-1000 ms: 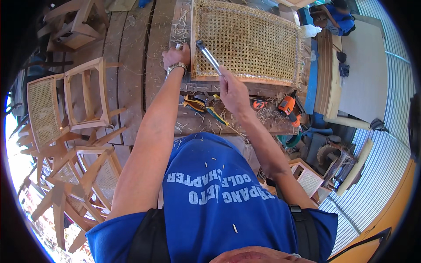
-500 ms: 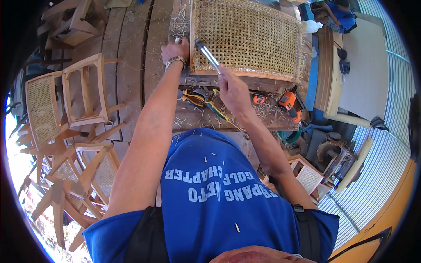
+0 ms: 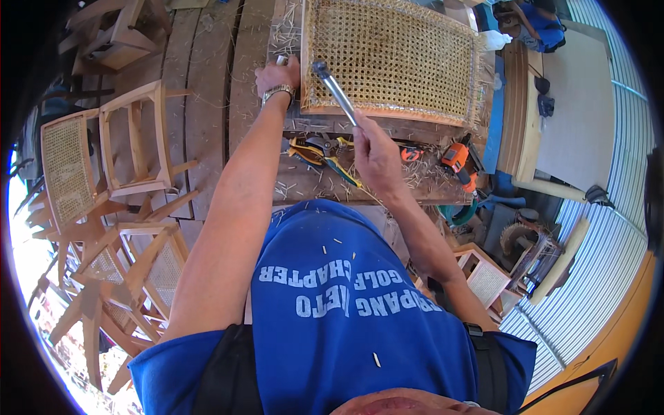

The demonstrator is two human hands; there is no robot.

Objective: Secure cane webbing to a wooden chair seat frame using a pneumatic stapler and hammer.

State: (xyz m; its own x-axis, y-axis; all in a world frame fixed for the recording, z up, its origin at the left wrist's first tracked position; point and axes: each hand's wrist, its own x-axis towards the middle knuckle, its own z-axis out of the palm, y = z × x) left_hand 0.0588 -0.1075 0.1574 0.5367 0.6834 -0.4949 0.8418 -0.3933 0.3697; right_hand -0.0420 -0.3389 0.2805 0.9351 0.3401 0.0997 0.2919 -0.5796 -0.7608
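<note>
A hammer (image 3: 339, 95) with a shiny metal shaft and a dark head is gripped in my right hand (image 3: 377, 153). Its head hovers over the left part of a woven cane panel (image 3: 394, 59) set in a wooden frame. My left hand (image 3: 277, 78), wearing a wristwatch, is closed at the panel's left edge. A short pale end of some tool (image 3: 281, 61) pokes out of that fist; the rest of it is hidden. Yellow-and-black pliers (image 3: 315, 151) lie on the bench below the panel, among loose cane scraps.
An orange power tool (image 3: 456, 160) and a small orange item (image 3: 411, 153) rest on the workbench (image 3: 297, 190) at right. Wooden chair frames (image 3: 135, 138) crowd the left. A white bottle (image 3: 494, 40) stands by the panel's right edge. Another person (image 3: 543, 28) is at the far right.
My right hand and the hammer have shifted slightly right and nearer to me. The left hand stays at the panel's edge with its grip unchanged.
</note>
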